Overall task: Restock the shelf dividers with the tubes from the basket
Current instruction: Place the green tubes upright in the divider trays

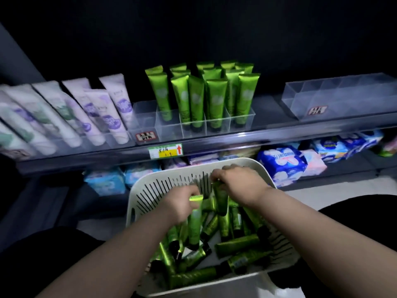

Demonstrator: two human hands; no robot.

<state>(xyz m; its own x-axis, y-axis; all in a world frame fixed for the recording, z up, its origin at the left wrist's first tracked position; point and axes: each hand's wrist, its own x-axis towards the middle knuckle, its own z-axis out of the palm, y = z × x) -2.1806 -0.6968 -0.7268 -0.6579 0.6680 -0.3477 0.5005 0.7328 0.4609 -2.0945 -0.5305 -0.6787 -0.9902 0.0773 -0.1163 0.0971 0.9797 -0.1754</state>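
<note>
A white slotted basket (pixel 150 190) sits low in front of me, holding several loose green tubes (pixel 236 244). My left hand (pixel 180 205) grips one green tube (pixel 195 222) upright over the pile. My right hand (pixel 238 181) holds another green tube (pixel 221 201) by its top end near the basket's far wall. On the shelf above, a clear divider tray (pixel 193 130) carries several green tubes (pixel 197 97) standing upright; its leftmost compartments (pixel 144 119) hold none.
Pale purple and green tubes (pixel 96 110) lean in dividers at the shelf's left. An empty clear divider tray (pixel 335 97) stands at the right. A price label (pixel 165 150) marks the shelf edge. Packs of pads (pixel 283 164) fill the lower shelf behind the basket.
</note>
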